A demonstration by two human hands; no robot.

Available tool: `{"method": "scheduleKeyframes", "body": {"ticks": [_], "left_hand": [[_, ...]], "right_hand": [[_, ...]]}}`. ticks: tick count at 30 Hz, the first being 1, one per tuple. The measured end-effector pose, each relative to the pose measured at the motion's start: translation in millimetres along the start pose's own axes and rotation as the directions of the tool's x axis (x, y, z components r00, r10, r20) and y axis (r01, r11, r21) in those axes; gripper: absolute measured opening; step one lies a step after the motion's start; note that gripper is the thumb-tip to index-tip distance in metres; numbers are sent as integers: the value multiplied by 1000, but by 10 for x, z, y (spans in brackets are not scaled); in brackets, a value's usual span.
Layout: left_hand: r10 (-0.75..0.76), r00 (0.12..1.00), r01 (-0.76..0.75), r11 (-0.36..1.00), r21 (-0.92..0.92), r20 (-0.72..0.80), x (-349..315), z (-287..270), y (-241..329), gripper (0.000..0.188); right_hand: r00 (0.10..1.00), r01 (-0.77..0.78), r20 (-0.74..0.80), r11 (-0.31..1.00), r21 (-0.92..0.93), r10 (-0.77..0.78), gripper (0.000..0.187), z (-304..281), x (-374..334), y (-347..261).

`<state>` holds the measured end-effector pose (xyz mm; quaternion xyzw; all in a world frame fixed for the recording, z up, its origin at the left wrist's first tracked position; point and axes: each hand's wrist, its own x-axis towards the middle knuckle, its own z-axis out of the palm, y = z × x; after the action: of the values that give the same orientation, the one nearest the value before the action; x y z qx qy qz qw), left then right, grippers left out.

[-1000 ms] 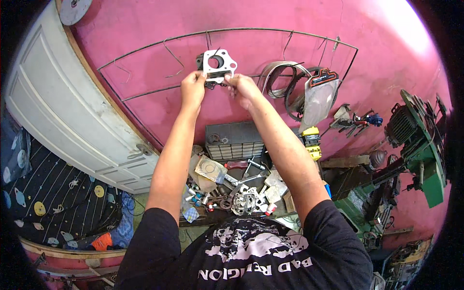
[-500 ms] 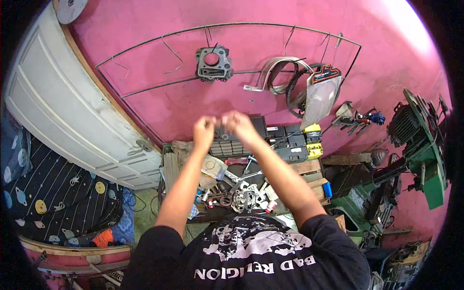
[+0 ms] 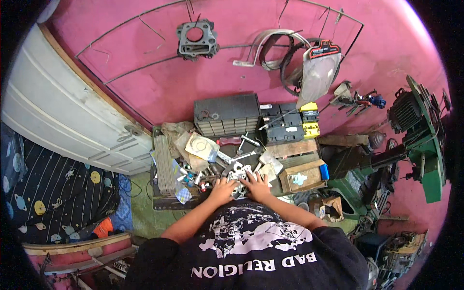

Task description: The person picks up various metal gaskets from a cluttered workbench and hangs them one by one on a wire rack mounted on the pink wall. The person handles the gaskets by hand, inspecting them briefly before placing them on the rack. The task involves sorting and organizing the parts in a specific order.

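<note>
On the bench's near edge lies a silver metal engine casting with openings through it. My left hand rests at its near left side, its fingers stretched out onto the metal. My right hand is spread over the near right side, fingers apart and touching the casting. Both palms face down, and they partly cover the part. Beyond it lie a T-handle wrench, a combination wrench and a red-handled screwdriver. A clear packet with a ring-shaped gasket sits farther left.
A black drawer cabinet and black-and-yellow cases stand along the pink wall. An open cardboard box is right of my hands. Green machinery rises at the far right; a white door is left. An engine cylinder hangs above.
Both hands have come down from in front of the drawer cabinet to the metal casting. The view has tilted down, showing more of the bench and the cardboard box.
</note>
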<state>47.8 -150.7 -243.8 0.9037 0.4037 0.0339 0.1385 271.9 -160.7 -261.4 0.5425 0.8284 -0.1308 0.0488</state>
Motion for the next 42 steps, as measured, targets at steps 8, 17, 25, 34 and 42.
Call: {"method": "scheduleKeyframes", "body": {"ticks": [8, 17, 25, 34, 42], "left_hand": [[-124, 991, 119, 990, -82, -58, -104, 146, 48, 55], [-132, 981, 111, 983, -145, -145, -106, 147, -38, 32], [-134, 909, 61, 979, -193, -393, -63, -150, -121, 16], [-617, 746, 133, 508, -851, -252, 99, -679, -298, 14], [-632, 770, -147, -46, -988, -85, 306, -1285, -324, 12]], "right_hand": [[983, 85, -161, 996, -40, -90, 70, 212, -82, 76], [996, 60, -64, 997, -52, -63, 27, 99, -118, 179], [907, 87, -415, 996, 16, -73, 18, -227, -59, 165], [928, 55, -237, 524, 850, 287, 11, -982, 193, -25], [936, 138, -84, -139, 981, 341, 15, -1556, 535, -280]]}}
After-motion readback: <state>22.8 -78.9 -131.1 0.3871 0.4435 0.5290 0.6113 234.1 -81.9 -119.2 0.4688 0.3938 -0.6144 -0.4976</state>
